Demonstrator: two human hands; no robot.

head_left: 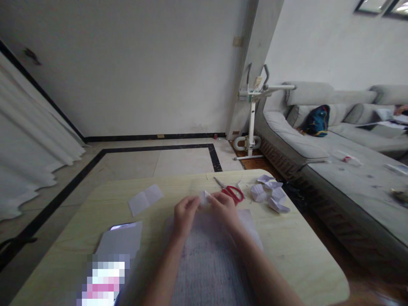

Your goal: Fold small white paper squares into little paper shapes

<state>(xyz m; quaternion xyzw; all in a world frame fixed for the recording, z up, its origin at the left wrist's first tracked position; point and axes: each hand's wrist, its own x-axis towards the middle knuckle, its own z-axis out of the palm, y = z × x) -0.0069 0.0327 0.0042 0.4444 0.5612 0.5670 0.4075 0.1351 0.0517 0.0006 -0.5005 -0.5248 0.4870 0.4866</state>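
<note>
Between my two hands is a small piece of folded white paper (204, 197), held over the far edge of a large sheet (210, 255) that lies on the table. My left hand (185, 212) pinches the paper's left side. On its right side my right hand (225, 208) grips it with the fingers closed. Just beyond the right hand lie red-handled scissors (234, 193), blades pointing away to the left. Several folded white paper pieces (259, 193) sit to the right of the scissors. A creased white paper (145, 199) rests on the left.
The pale wooden table (306, 259) has rounded corners. At its left are a stack of paper (121, 240) and a blurred-out bright screen (105, 280). Beyond stand white exercise equipment (251, 114) and a grey sofa (344, 178) with a blue bag (318, 121). Another person's hand (400, 110) shows at far right.
</note>
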